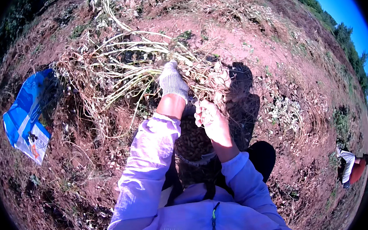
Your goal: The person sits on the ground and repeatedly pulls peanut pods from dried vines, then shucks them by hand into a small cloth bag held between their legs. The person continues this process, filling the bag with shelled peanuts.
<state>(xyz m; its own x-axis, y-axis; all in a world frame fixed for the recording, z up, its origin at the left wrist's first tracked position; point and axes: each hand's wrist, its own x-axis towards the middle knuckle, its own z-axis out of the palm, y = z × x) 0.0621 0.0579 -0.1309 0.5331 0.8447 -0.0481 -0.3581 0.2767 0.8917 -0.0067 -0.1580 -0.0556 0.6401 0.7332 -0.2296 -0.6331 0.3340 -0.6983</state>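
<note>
Peanut plant (154,69) lay pulled up on the red soil (274,47) at about twelve o'clock from the person, its pale stems fanning out toward ten o'clock and its root end, hung with pods, drawn in toward the hands. Nearest the body, between the knees, sat a basket (194,146) heaped with brown pods. Just above it the bare right hand (210,119) was curled, its grip closed on a small cluster of pods (214,82) at the roots. The gloved left hand (173,82) lay on the stems a little further out, fingers wrapped over them as far as could be seen. To do this well, I judged, the left hand should pin the stems firmly close to the roots while the right twisted pods off cleanly, directly over the basket so none fell on the soil.

Further out, a blue sack (25,121) lay at nine o'clock, and another person (351,166) crouched at four o'clock near the rim.

The left fingertips were buried in the tangle, the basket's near rim was hidden by sleeves, and the right palm's contents could not be made out.
</note>
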